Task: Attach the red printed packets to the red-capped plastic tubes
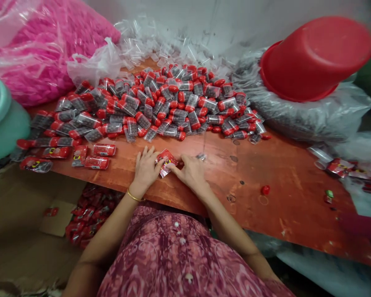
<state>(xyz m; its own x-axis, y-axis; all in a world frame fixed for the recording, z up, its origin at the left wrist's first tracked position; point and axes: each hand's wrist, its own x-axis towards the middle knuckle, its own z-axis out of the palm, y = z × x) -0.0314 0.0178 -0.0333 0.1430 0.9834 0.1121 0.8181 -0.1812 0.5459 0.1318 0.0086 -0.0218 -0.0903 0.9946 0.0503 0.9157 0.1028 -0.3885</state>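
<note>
**Red printed wrapper in a two-sided grip near front edge of worktop**

Going left to right: we've got a teal bucket at the far left, a clear bag of pink pieces behind it. Below the worktop, an open cardboard carton with a heap of red packets beside its flap. Up top, a few red-wrapped containers lie near the edge; behind them, a wide pile of red-capped clear containers, with loose clear tubes at the back.

Our left hand, gold bangle at the wrist, has its thumb on the wrapper's left side, fingers extended, light grip. Wrapper sits tilted between both hands. Our right hand grips the right side, thumb on the printed face, fingers curled; something red shows under them, can't tell what.

Further right, a small red piece on bare wood, then a clear bag of dark contents with an upturned red tub resting on it.
</note>
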